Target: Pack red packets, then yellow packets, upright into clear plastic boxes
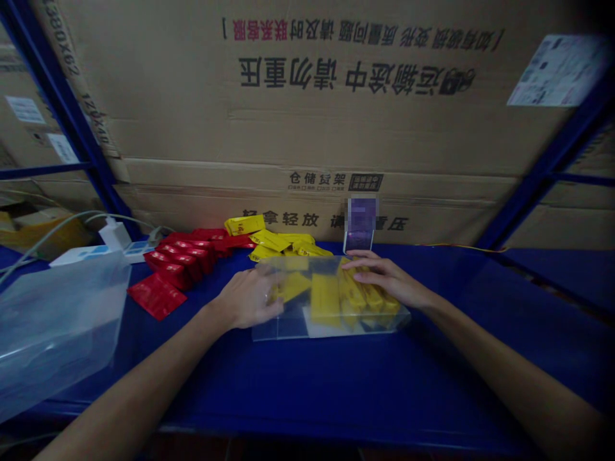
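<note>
A clear plastic box lies on the blue shelf in front of me, with several yellow packets inside. At the box's left end, my left hand has its fingers closed on a yellow packet; the fingertips are blurred and partly behind the clear plastic. My right hand reaches over the right end, its fingers stretched out and apart, touching the row of yellow packets standing there. Its thumb is hard to make out. A white sheet shows at the box's bottom.
Behind the box is a pile of yellow packets. Red packets stand to its left. A phone leans against the large carton. A clear plastic bag, a power strip and cables are at left on the blue shelf.
</note>
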Tool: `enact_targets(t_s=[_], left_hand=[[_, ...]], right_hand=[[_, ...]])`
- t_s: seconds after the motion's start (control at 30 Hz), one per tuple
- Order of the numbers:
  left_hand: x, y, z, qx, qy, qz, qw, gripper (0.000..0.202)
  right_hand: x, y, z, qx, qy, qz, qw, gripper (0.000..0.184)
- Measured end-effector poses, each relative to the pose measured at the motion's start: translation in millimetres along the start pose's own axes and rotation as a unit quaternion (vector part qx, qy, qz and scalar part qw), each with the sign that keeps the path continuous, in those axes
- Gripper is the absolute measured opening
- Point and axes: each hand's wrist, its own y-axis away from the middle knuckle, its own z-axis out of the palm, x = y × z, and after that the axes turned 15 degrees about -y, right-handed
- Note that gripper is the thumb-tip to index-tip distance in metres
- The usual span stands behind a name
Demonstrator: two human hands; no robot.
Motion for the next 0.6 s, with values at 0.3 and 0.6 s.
enact_targets(t_s=[0.3, 0.6], left_hand=[[9.0, 2.3, -7.5, -0.019, -0.007, -0.021, 1.0, 0.063], [6.8, 2.3, -6.7, -0.007, 0.007, -0.008, 1.0, 0.057]], right_hand=[[-0.5, -0.8, 0.2, -0.003, 0.018, 0.001, 1.0, 0.022], [-2.2, -1.0, -1.0, -0.015, 0.035, -0.003, 0.999, 0.023]])
